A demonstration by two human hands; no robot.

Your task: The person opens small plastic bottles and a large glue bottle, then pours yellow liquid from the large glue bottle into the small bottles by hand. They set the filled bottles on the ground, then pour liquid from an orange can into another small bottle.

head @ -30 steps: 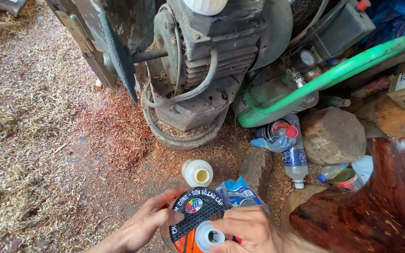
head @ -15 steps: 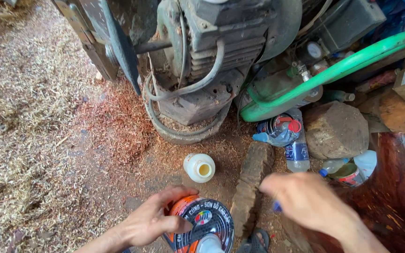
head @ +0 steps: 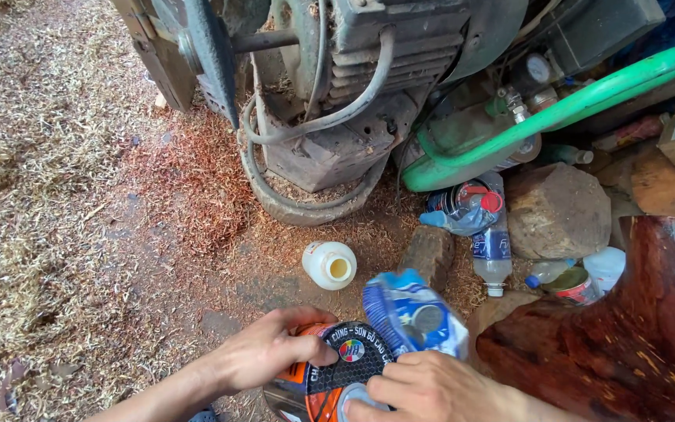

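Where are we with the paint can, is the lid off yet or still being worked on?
Still on. The black lid sits on the orange paint can. The left hand steadies the can's rim, and the right hand rests on the lid while holding a blue-and-white plastic pouch against it. A small white bottle lies open on the sawdust nearby. Left to do: lifting the lid; nothing shows it loosened.
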